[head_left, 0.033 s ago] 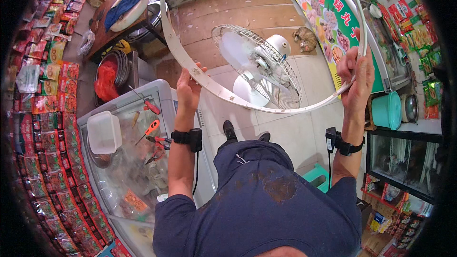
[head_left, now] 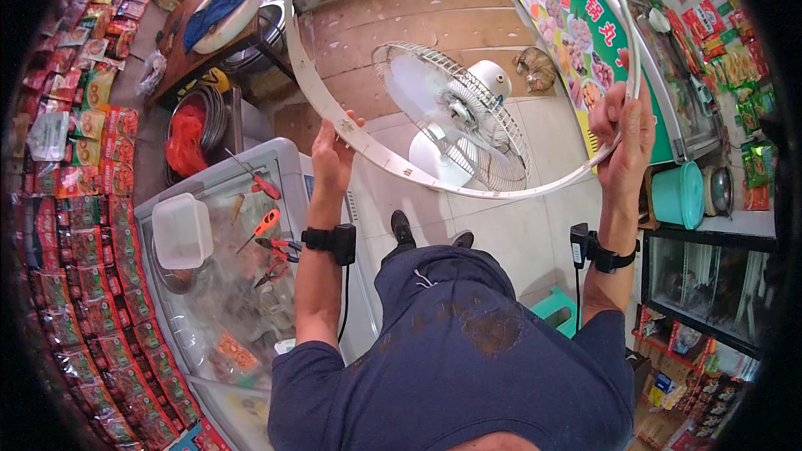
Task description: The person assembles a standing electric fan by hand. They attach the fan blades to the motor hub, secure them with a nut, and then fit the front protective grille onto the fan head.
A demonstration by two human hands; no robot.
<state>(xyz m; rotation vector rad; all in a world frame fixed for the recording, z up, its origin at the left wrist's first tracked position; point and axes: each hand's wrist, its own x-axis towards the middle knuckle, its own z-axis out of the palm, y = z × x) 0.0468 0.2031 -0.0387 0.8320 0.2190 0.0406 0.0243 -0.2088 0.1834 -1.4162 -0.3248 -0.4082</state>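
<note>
In front of me I hold up a large white ring (head_left: 407, 171), which looks like a fan grille's rim, tilted in the air. My left hand (head_left: 332, 154) is closed on its lower left side, with the fingertips showing over the band. My right hand (head_left: 628, 129) grips the right side with bent fingers. Beyond and below the ring, a white electric fan (head_left: 489, 79) stands on the floor. Its pale blades (head_left: 413, 88) are exposed at the front, and a wire grille (head_left: 505, 138) is around them. Dark straps with small devices circle both my wrists.
At left, a glass-topped freezer (head_left: 288, 159) carries a plastic tub (head_left: 182, 231), an orange-handled screwdriver (head_left: 267, 221) and pliers (head_left: 276, 271). A curled cat (head_left: 535, 68) lies beyond the fan. A green stool (head_left: 555, 311) and teal bucket (head_left: 678, 195) are at right. Hanging food packets (head_left: 83, 225) line the left.
</note>
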